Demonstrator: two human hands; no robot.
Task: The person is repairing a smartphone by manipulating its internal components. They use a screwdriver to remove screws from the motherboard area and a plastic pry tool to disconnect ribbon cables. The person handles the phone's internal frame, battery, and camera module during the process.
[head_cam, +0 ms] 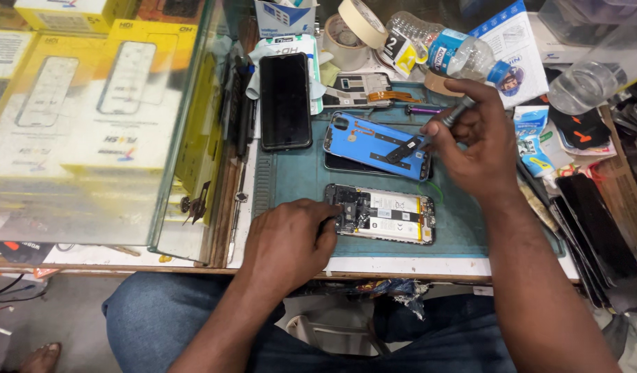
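**A:** Worktop (373, 266) crammed edge to edge. Glass case (90, 124) on the left full of yellow boxes (128, 103), teal mat (297, 176) in the middle. What's on the mat?

**B:** Going big to small: black phone (285, 100) lying flat, screen up, at the top left corner of the mat, well clear of both hands. Blue back cover (373, 141) next, inside face up, tilted a bit, stacked on top of a dark slab underneath. Just below that, the opened phone (384, 214), guts showing, pale battery in the middle, board at the left end.

**A:** And the hands?

**B:** Left hand (291, 242) planted on the near edge of the mat, fingers curled in against the left end of the opened phone, touching the board area. Can't tell if anything's pinched there, fingertips tucked under the knuckles. Right hand (474, 141) up above the right end of the blue back cover, grip closed around a screwdriver (455, 112), grey handle poking out past the thumb. Tip angled down toward the cover's right end; can't tell if actually touching.

**A:** Other clutter?

**B:** Plenty. Water bottle (446, 48) on its side behind the right hand, tape rolls (356, 31) up top, a small purple tool (425, 109) lying just past the back cover. Stack of dark screens (598, 235) leaning off the right edge. Jeans-clad knees (166, 311) under the worktop.
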